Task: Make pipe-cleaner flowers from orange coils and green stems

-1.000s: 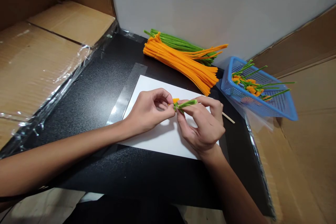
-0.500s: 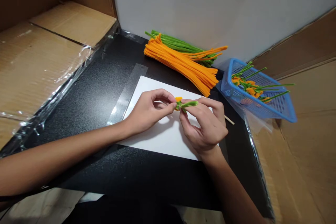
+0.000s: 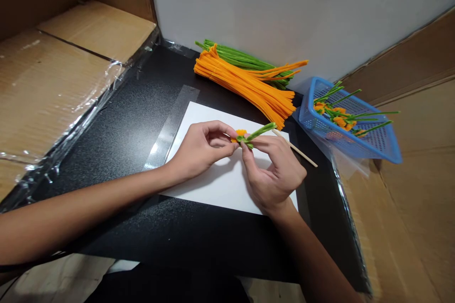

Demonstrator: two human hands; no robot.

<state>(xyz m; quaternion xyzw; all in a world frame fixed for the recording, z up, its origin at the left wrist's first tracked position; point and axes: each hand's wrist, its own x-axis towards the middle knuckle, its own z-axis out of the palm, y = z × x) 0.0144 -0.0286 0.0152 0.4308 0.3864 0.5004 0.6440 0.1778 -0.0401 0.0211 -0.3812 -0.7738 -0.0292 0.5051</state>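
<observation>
Between my two hands, above a white sheet of paper (image 3: 216,187), is a small pipe-cleaner flower (image 3: 261,131) with an orange head and a fuzzy green stem. My left hand (image 3: 204,147) pinches the orange head between thumb and fingertips. At the base of the green stem, my right hand (image 3: 273,168) has its thumb and index finger closed on the green part. The stem sticks out up and to the right over the right fingers. Part of the flower is hidden by the fingertips. A thin wooden stick (image 3: 298,151) lies just beyond my right hand.
Behind the paper lie a bundle of orange pipe cleaners (image 3: 245,85) and a bundle of green pipe cleaners (image 3: 234,57), against the wall. A blue plastic basket (image 3: 387,144) at the right holds several orange flowers with green stems. Cardboard (image 3: 53,94) borders the black table (image 3: 138,99) on the left.
The green stem has swung upward and now points up to the right. My right hand's fingers have drawn in lower, uncovering more of the wooden stick. My left hand has barely moved.
</observation>
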